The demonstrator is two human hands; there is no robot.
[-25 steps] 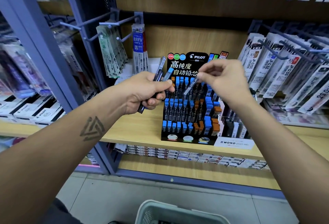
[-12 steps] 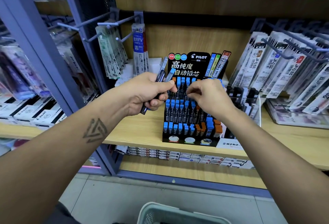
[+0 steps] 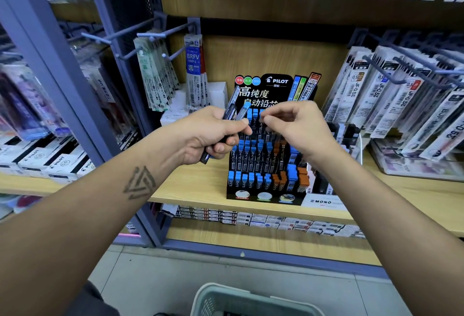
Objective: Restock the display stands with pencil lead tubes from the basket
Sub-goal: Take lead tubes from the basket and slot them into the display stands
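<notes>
Head view: left of centre, the left hand [image 3: 208, 135] grips a few lead tubes [image 3: 238, 109], fingers curled round them, caps pointing up. At centre the right hand [image 3: 298, 127] hovers over the stand's [image 3: 266, 165] top row, fingers curled, thumb and forefinger close; what they pinch I cannot tell. The basket [image 3: 251, 300] shows at bottom centre.

Your display stand [image 3: 266, 165] sits on the shelf [image 3: 195, 185], with hanging packets [image 3: 155, 74] to its left and more [image 3: 391, 99] to its right. Your left hand [image 3: 211, 135] and right hand [image 3: 298, 130] meet before the stand's top rows. The basket [image 3: 226, 300] lies below, nearest you.
</notes>
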